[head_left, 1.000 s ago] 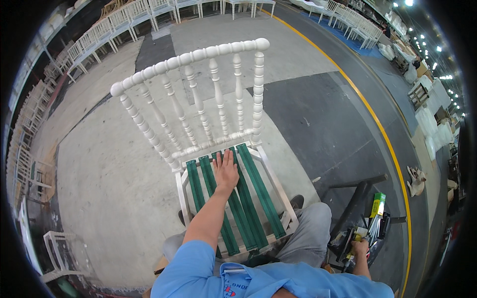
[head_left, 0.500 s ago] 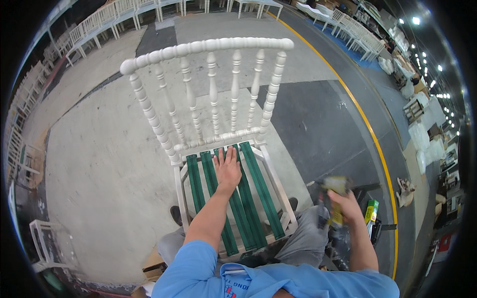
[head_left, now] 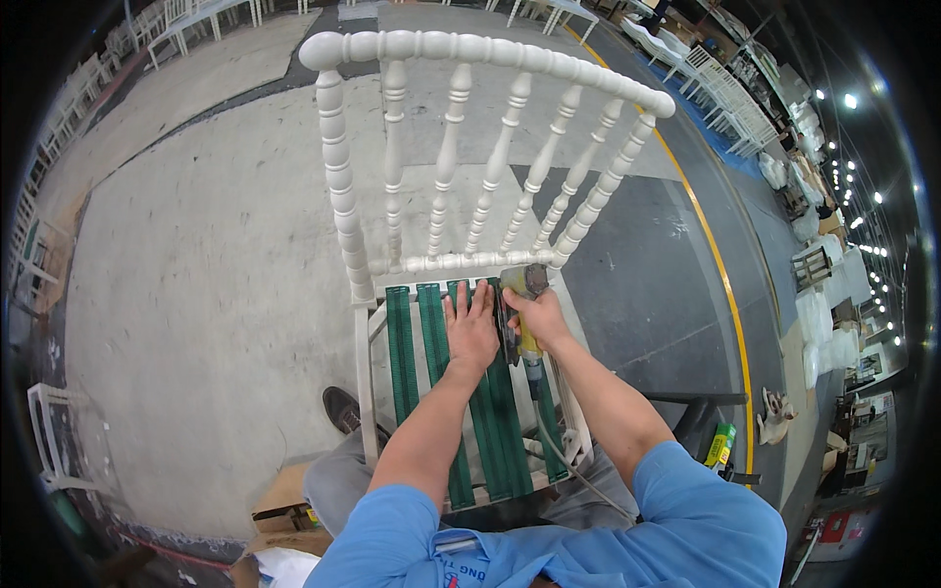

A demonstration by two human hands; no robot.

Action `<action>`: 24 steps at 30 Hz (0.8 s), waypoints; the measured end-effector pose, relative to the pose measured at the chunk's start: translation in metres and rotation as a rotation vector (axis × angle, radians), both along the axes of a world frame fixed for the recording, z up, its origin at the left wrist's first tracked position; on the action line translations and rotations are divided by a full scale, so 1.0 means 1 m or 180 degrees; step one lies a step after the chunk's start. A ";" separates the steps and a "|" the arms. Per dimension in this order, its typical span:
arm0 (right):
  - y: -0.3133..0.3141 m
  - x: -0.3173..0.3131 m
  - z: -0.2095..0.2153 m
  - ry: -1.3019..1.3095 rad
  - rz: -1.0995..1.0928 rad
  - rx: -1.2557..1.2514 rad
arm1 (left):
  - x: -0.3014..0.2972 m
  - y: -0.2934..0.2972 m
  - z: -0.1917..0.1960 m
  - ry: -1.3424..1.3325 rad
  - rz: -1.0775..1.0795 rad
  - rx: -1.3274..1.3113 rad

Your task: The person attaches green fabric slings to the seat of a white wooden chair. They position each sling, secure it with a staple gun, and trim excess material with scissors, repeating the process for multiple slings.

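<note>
A white spindle-back chair (head_left: pixel 461 147) stands in front of me, its seat frame strung with green webbing straps (head_left: pixel 402 353). My left hand (head_left: pixel 470 328) lies flat, fingers spread, pressing the straps near the back rail of the seat. My right hand (head_left: pixel 537 318) grips a yellow pneumatic stapler (head_left: pixel 524 294), whose nose points at the back rail right beside my left fingertips. An air hose (head_left: pixel 564 461) trails from the tool down across the seat toward me.
Grey concrete floor surrounds the chair, with a dark mat and a yellow line (head_left: pixel 720 265) to the right. Rows of white chairs (head_left: pixel 725 98) stand at the back. A cardboard box (head_left: pixel 279 505) sits by my left leg, and a green can (head_left: pixel 720 446) at lower right.
My right hand has brought the stapler from my right side up onto the seat, next to my left hand. My view has moved closer to the chair.
</note>
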State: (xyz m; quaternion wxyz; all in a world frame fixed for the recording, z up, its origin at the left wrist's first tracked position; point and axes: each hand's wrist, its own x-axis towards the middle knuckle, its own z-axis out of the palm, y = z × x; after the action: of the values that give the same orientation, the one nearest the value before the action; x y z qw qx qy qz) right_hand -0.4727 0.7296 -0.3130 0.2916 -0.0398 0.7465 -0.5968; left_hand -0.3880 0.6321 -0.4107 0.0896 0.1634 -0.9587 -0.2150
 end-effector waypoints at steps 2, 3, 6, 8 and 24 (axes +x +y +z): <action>-0.003 -0.002 -0.006 0.0053 0.0021 0.0097 | 0.000 0.000 -0.001 0.0269 0.0067 -0.0096; -0.004 -0.002 -0.008 0.0078 0.0038 0.0176 | 0.000 0.000 -0.001 0.0303 0.0075 -0.0103; -0.007 -0.002 -0.012 0.0168 0.0069 0.0283 | 0.000 -0.001 -0.002 0.0348 0.0086 -0.0063; -0.010 -0.001 -0.014 0.0241 0.0056 0.0343 | -0.001 -0.001 -0.003 0.0155 0.0039 0.0005; -0.005 0.001 -0.012 0.0103 0.0025 0.0050 | -0.002 0.004 0.001 0.0670 0.0742 0.0569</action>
State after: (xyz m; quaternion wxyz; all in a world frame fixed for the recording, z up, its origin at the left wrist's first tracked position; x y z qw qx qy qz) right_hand -0.4717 0.7246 -0.3247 0.2821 -0.0500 0.7556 -0.5890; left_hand -0.3904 0.6363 -0.4095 0.1989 0.2572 -0.8957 -0.3034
